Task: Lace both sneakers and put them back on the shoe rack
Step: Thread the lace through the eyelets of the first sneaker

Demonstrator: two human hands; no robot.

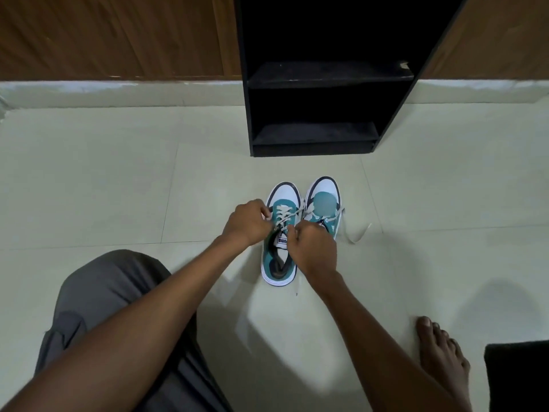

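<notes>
Two teal-and-white sneakers stand side by side on the floor, toes toward the rack. Over the left sneaker (pixel 280 263), my left hand (pixel 248 223) pinches one end of its cream lace (pixel 283 218) at the left eyelets. My right hand (pixel 313 248) grips the other end above the tongue. The right sneaker (pixel 323 197) is partly hidden behind my right hand, and its loose lace (pixel 356 234) trails on the tiles to the right. The black shoe rack (pixel 315 133) stands just beyond, with bare shelves.
Pale floor tiles surround the shoes. A wood-panelled wall (pixel 113 37) runs behind the rack. My grey-trousered knee (pixel 104 295) is at the lower left, my bare foot (pixel 442 352) at the lower right, beside a dark object (pixel 517 376) in the corner.
</notes>
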